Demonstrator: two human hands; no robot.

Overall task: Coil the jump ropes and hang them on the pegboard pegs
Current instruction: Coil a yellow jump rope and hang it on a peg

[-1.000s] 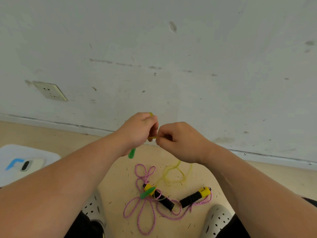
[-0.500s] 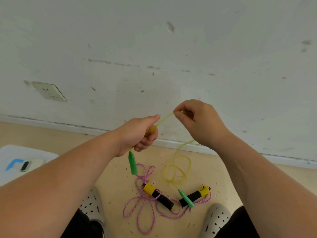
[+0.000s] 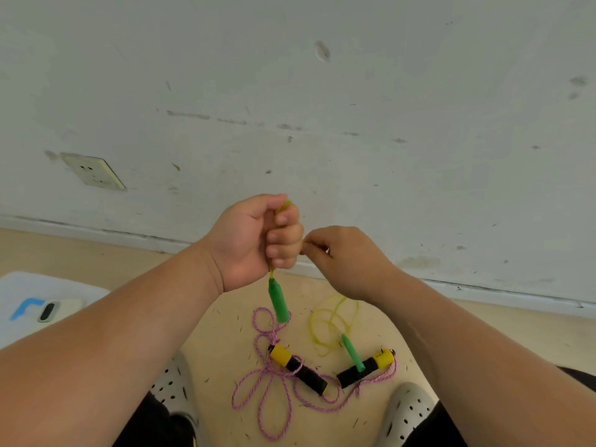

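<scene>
My left hand [image 3: 258, 240] is fisted round a thin yellow jump rope, whose green handle [image 3: 279, 301] hangs just below the fist. My right hand [image 3: 345, 259] pinches the same yellow cord right beside the left fist. The rest of the yellow rope [image 3: 332, 321] droops in loose loops to the floor, ending in a second green handle [image 3: 353, 353]. A pink braided rope [image 3: 267, 385] with black-and-yellow handles [image 3: 298, 369] lies spread on the floor between my feet. No pegboard is in view.
A scuffed white wall [image 3: 322, 108] with a socket [image 3: 93, 171] stands close ahead. A white mat with a small device [image 3: 48, 311] lies at the left. My two perforated shoes [image 3: 409, 411] flank the ropes on the tan floor.
My right hand, raised up and right with the cord half a second ago, has come back down beside the left fist. The left hand has lifted slightly, and the green handle hangs lower.
</scene>
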